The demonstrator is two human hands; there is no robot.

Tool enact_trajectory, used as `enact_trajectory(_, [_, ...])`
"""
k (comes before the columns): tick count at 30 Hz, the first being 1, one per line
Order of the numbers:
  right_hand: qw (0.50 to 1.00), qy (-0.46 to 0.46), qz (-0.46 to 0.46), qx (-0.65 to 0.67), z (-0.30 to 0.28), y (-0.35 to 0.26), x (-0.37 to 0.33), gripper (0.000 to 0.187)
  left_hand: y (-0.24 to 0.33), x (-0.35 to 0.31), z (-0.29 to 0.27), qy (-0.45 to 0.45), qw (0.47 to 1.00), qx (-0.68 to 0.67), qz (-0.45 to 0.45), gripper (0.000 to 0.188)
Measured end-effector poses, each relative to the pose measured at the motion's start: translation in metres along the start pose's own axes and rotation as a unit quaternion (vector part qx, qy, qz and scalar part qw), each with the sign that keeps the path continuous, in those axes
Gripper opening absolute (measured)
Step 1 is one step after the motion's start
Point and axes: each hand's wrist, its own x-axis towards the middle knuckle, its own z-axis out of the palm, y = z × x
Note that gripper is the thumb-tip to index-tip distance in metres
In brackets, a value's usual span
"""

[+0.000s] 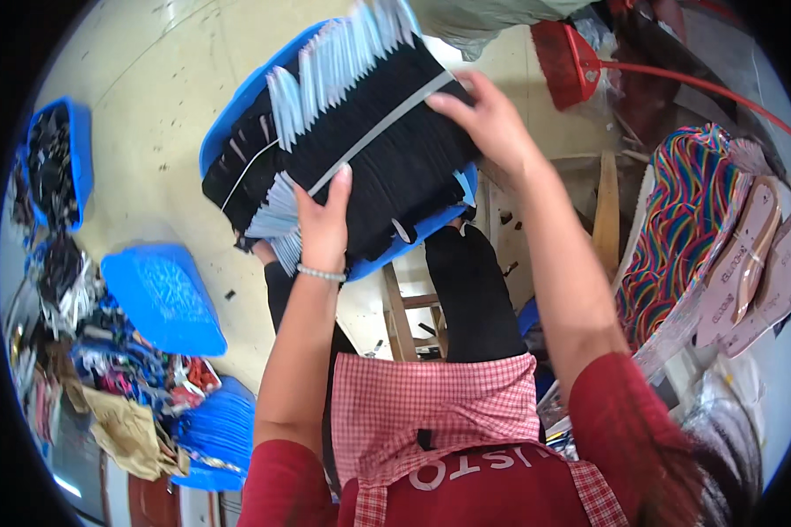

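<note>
My left hand (323, 227) and my right hand (492, 127) grip a thick bundle of black fabric pieces (404, 162), one at each end, thumbs on top. A flat grey band (382, 130) runs across the bundle between my thumbs. Pale blue and white strips (338, 66) stick out along its far side and beside my left hand. The bundle is over a blue plastic basket (222, 119). To its left is another stack of black pieces (248, 167) with a white cord across it. My fingertips are hidden under the bundle.
Blue bins (81, 167) and a tipped blue tub (163, 294) are at left, near heaped fabric scraps (105, 351). A wooden stool (400, 321) stands between my legs. At right are a multicoloured patterned stack (685, 220), sole-shaped pieces (756, 250) and a red broom (571, 66).
</note>
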Motion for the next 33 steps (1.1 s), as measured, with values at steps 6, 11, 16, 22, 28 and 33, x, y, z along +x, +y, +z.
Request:
enact_trajectory(6, [0.965,-0.047,-0.070,-0.247,0.036,0.079,0.134,0.075,-0.021,0.020,-0.030,-0.021,0.904,0.378,0.197,0.085])
enact_trajectory(11, [0.884,0.219,-0.185,-0.370,0.072,0.063,0.103,0.060,-0.062,0.036,-0.160,0.183,0.949,0.250,0.055,0.081])
enact_trajectory(16, [0.978,-0.139,0.074,-0.135,0.188,-0.025,0.042,0.072,-0.109,0.113,-0.274,0.119,0.969,0.093,-0.195,0.084])
enact_trajectory(22, [0.922,-0.199,0.171,-0.285,0.268,-0.022,0.095,0.103,-0.100,0.155,-0.265,0.014,0.975,-0.020,-0.221,0.068])
enact_trajectory(28, [0.989,-0.084,-0.038,-0.115,0.266,0.004,0.037,0.093,-0.116,0.128,-0.279,-0.055,0.976,-0.136,-0.161,0.058])
enact_trajectory(33, [0.963,-0.137,-0.007,0.233,0.247,-0.004,-0.037,0.105,-0.094,0.073,-0.279,-0.182,0.939,-0.181,-0.228,0.061])
